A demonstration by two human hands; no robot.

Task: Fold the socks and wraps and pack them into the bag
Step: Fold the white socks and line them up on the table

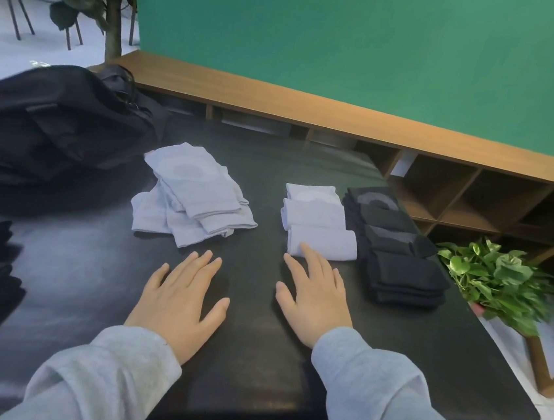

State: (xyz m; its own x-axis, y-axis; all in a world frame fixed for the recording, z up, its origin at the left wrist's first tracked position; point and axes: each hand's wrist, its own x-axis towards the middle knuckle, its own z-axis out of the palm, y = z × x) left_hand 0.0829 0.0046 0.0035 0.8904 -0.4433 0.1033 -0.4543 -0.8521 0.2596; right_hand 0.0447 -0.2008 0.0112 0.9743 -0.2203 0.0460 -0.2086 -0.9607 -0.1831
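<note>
Dark table (253, 361) bears both hands flat, fingers straight.

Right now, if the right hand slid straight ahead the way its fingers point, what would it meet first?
The nearest folded white piece: the right hand lies flat on the table and its fingertips already seem to touch that piece's near edge. More folded white pieces lie behind it.

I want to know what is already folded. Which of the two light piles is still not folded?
The loose light pile near the black bag: its pieces lie spread and crossed. The other light pile, beside the black stack, is three neat rolls.
</note>
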